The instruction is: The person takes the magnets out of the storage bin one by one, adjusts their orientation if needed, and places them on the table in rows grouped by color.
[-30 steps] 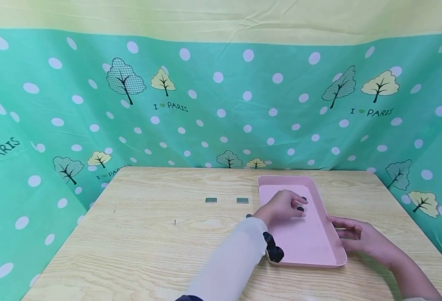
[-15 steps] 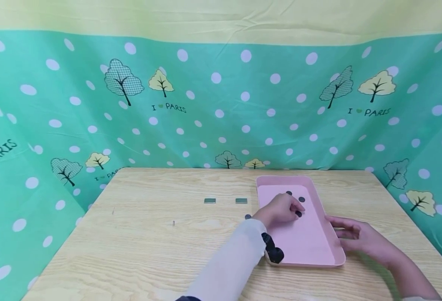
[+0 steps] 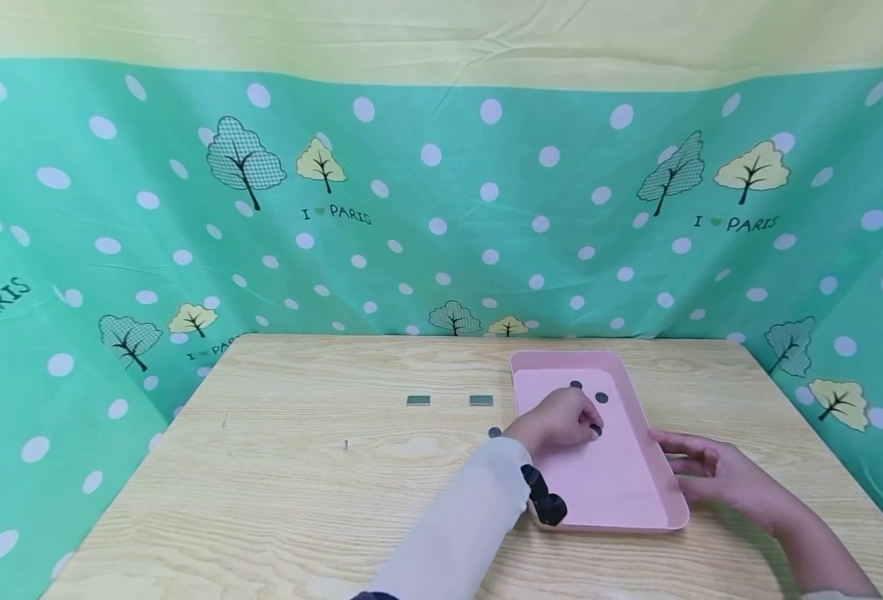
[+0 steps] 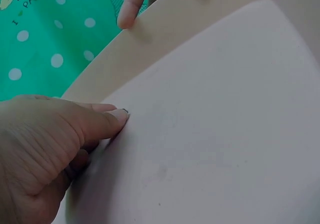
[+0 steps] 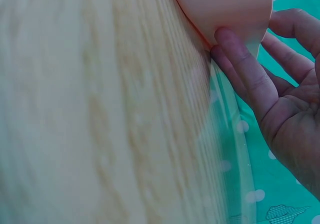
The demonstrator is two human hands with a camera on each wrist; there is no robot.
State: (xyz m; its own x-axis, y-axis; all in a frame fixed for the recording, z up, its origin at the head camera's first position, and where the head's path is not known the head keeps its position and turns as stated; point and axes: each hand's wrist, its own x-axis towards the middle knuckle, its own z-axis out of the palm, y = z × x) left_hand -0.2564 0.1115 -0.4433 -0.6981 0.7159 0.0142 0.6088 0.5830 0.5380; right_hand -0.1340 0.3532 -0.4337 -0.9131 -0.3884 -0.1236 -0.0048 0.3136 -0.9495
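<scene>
Inside the pink tray (image 3: 621, 487), my left hand (image 3: 561, 417) pinches a small dark disc (image 3: 596, 430) between thumb and fingertips, low over the tray floor. Only the disc's dark edge (image 4: 126, 112) peeks out past the fingertips in the left wrist view. Two similar dark discs lie just beyond the hand: one disc (image 3: 602, 397) in full view, the other disc (image 3: 576, 385) partly covered by the hand. My right hand (image 3: 734, 483) touches the tray's right outer wall with extended fingers; the right wrist view shows its fingertips against the pink wall (image 5: 225, 9).
Two dark green rectangular pieces (image 3: 418, 400) lie side by side on the wooden table (image 3: 276, 500), left of the tray. Another dark disc (image 3: 494, 432) shows near the tray's left edge, beside my forearm. A polka-dot curtain (image 3: 381, 267) hangs behind the table.
My left hand has drawn slightly nearer and left with its disc, uncovering the two discs behind it. The held disc has tilted from flatter to more edge-on. The right hand stays against the tray.
</scene>
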